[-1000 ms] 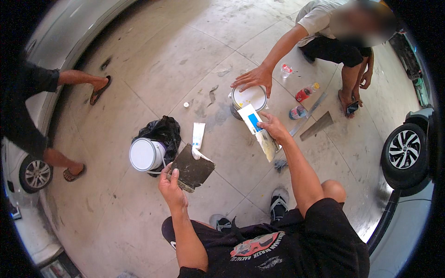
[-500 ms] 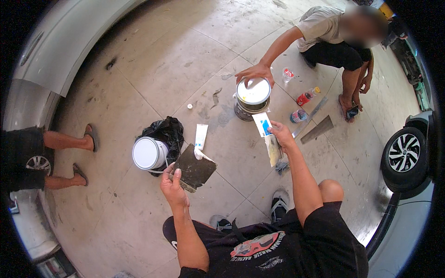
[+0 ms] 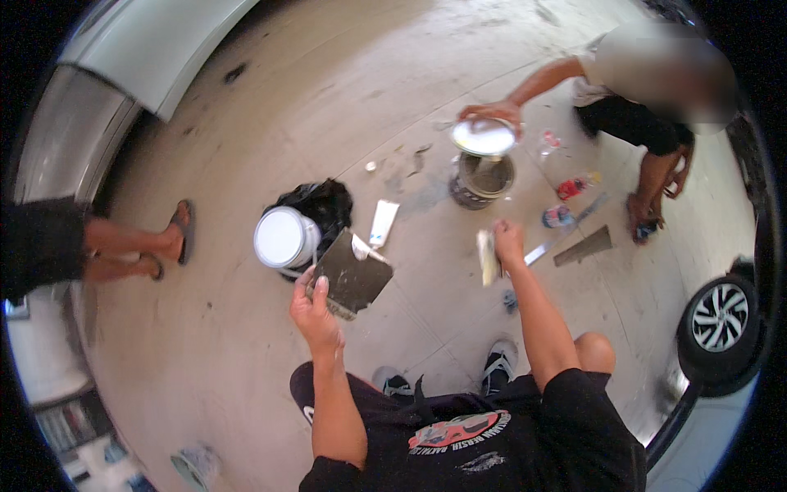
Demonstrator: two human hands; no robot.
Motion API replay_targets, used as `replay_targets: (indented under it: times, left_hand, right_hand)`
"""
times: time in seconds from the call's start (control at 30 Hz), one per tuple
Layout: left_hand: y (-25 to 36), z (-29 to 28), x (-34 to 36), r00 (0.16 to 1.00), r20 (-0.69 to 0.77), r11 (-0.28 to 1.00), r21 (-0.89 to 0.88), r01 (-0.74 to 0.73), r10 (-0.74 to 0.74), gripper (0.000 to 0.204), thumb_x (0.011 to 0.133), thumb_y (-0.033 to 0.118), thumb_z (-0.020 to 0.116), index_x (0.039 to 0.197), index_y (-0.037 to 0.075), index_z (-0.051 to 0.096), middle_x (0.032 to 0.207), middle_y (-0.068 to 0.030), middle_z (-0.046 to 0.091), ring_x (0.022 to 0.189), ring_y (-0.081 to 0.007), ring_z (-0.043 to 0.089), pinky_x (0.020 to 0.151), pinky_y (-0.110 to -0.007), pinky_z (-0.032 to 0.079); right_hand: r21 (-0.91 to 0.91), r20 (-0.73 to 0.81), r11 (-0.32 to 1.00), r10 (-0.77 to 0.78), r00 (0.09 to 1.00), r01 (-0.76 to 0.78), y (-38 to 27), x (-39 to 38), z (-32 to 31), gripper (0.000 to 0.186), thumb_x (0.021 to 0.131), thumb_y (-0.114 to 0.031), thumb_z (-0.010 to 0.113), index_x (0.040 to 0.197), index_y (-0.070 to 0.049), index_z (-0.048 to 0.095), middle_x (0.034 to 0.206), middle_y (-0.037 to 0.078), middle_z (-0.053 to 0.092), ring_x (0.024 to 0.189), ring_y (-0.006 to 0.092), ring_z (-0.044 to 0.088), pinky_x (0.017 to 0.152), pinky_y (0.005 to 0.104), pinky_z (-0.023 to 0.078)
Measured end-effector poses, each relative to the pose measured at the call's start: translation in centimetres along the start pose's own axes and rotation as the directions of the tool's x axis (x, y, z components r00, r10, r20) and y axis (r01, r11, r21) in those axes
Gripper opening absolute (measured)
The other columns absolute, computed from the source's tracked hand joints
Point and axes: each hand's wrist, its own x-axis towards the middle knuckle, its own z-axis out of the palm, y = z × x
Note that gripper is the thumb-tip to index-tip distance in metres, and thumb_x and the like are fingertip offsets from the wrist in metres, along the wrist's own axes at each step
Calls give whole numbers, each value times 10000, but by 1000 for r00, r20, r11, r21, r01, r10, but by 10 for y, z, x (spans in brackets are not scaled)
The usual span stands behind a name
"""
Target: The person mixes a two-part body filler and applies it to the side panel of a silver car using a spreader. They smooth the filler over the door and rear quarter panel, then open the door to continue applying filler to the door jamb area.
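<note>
A person's left hand (image 3: 316, 318), left of the frame's centre, grips a dark board (image 3: 355, 283) by its lower left edge, thumb on top, with a dab of white paste (image 3: 359, 246) at the board's upper edge. Right of centre, the right hand (image 3: 510, 243) is clenched on a pale spreader (image 3: 488, 261), blurred and pointing down the frame. In the upper right, a crouching co-worker's hand (image 3: 492, 113) holds a lid (image 3: 484, 139) at the far side of an open can (image 3: 478, 195); whether lid and rim touch cannot be told.

Left of centre, a white pail (image 3: 280, 238) stands against a black bag (image 3: 334, 201), with a white tube (image 3: 384, 223) lying near the bag. A red bottle (image 3: 574, 188), a blue-labelled container (image 3: 557, 216), a metal strip (image 3: 566, 231) and a dark blade (image 3: 584, 246) lie right of the can. A bystander's legs (image 3: 135, 246) enter at the left edge; a car wheel (image 3: 721, 318) shows at lower right.
</note>
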Motion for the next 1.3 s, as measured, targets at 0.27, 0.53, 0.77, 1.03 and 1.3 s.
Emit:
replay_targets:
  times: [0.27,0.53,0.77,1.03,1.3]
  left_hand:
    - [26,-24,-7,981,-195,972,-229,-50,5,256,861,-4,462,1112,-48,486,1043,-158,593,932,-221,597,834,-345,492]
    - [22,-36,-18,986,-152,996,-75,56,-67,239,841,-32,486,1080,-39,494,978,-126,609,860,-186,606,806,-309,490]
    - [-6,-33,7,990,5,985,100,141,-142,251,839,5,537,1086,-37,533,947,-83,604,845,-136,582,778,-266,472]
    - [-29,-13,28,920,223,935,225,273,-322,202,825,11,549,1023,-1,585,881,-33,597,771,-85,555,714,-231,458]
    - [-29,-6,26,825,416,920,252,300,-383,194,816,35,558,1004,6,594,842,-23,618,763,-77,564,702,-229,461]
  right_hand:
    - [-321,677,534,-448,584,782,-88,-65,144,401,821,-104,514,1218,-153,537,1260,160,490,784,327,641,680,429,525]
    - [-365,813,213,-401,421,907,-79,-40,204,267,845,-169,516,1100,-92,534,1153,194,552,806,275,653,660,386,528]
    - [-225,731,741,-301,613,633,-78,-70,80,461,726,-334,707,1026,-34,525,863,176,627,837,345,625,699,428,486]
    - [144,772,967,-242,588,209,-147,-107,-15,450,712,-158,742,1097,-27,550,887,105,637,790,150,600,701,309,481]
    - [142,646,638,-639,417,757,-165,-130,-70,522,695,-139,737,1175,-108,536,944,99,625,762,267,593,688,347,485]
